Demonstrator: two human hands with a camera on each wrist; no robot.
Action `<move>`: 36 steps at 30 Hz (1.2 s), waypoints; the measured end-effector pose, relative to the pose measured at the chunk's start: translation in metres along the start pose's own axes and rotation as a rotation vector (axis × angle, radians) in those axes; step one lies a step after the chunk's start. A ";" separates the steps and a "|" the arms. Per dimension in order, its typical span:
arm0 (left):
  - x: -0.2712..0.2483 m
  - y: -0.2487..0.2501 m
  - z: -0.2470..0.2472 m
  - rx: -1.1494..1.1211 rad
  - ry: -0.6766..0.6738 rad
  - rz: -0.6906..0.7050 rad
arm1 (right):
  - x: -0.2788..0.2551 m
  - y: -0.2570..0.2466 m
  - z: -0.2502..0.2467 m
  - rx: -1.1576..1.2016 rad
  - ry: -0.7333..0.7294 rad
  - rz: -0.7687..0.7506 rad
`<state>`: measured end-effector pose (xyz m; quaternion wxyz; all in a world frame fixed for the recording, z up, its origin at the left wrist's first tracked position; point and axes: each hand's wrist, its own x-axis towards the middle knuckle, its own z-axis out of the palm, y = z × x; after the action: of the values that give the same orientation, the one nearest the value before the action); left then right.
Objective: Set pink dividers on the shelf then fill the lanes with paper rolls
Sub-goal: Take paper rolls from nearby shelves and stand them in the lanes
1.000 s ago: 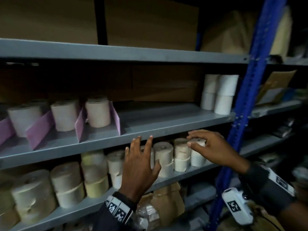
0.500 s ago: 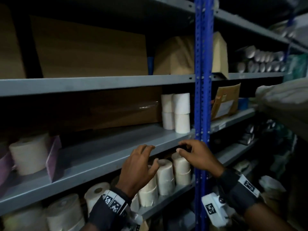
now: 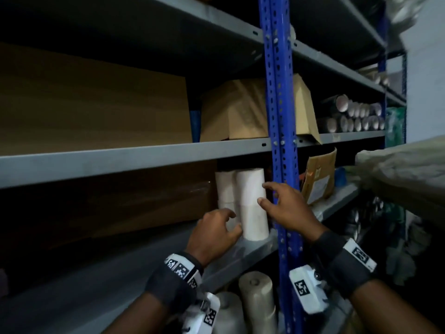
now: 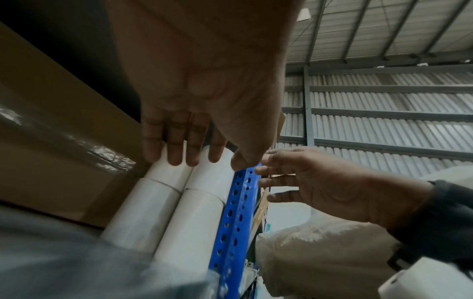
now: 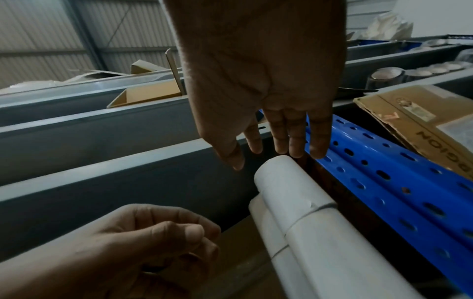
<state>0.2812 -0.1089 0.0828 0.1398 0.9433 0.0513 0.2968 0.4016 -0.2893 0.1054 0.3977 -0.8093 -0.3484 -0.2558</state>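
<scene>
Two stacks of white paper rolls, each two high, stand at the right end of the grey middle shelf, against the blue upright. My right hand hovers at the front stack's upper roll with fingers spread, thumb and forefinger close to its side, gripping nothing. My left hand is low by the bottom rolls, fingers loosely bent and empty. No pink dividers are in view.
A dark wrapped carton fills the back of the middle shelf left of the rolls. Brown boxes sit on the shelf above. A flat carton leans right of the upright. Beige rolls stand on the shelf below.
The view has swung right, so the dividers and rolls at the left are out of sight. Both hands rose from the lower shelf's rolls to the white stacks on the middle shelf.
</scene>
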 end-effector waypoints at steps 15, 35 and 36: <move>0.144 -0.040 0.056 -0.386 -0.188 0.007 | 0.112 0.013 0.030 -0.232 -0.179 -0.058; 0.057 0.007 -0.002 -0.299 -0.043 0.123 | 0.022 -0.027 -0.030 0.180 -0.033 -0.128; 0.040 0.013 -0.007 -0.281 -0.015 0.112 | 0.012 -0.033 -0.037 0.238 -0.050 -0.122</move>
<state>0.3099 -0.1126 0.1144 0.2541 0.9179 -0.0443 0.3015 0.3785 -0.3009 0.1501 0.4660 -0.7397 -0.4346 -0.2162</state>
